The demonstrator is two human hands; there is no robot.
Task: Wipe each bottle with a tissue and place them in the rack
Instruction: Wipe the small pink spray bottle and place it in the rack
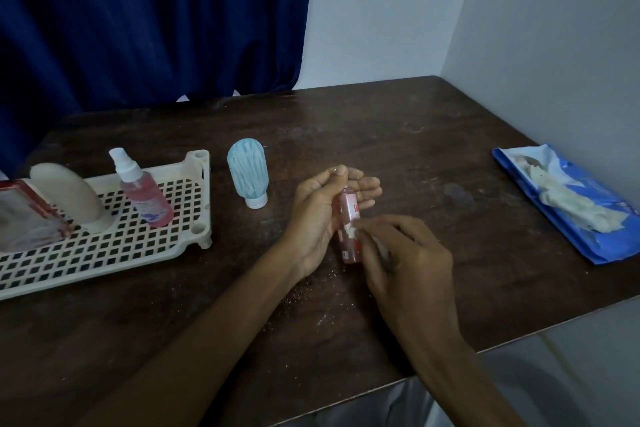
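a small pink bottle (pixel 350 218) is gripped by the curled left hand (pixel 323 211). a tissue (pixel 353 230) is pinched against its middle by the right hand (pixel 408 256) fingers.

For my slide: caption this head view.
Left hand holds a pink bottle while right hand wipes it with tissue, rack nearby.

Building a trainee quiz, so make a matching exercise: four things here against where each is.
1 pink spray bottle, white nozzle
2 pale blue squeeze bottle, white cap
3 small pink labelled bottle
4 crumpled white tissue

A pinched in right hand
B cap-down on the dark wooden table
C held in left hand
D in the cream lattice rack

Pairs: 1-D, 2-B, 3-C, 4-A
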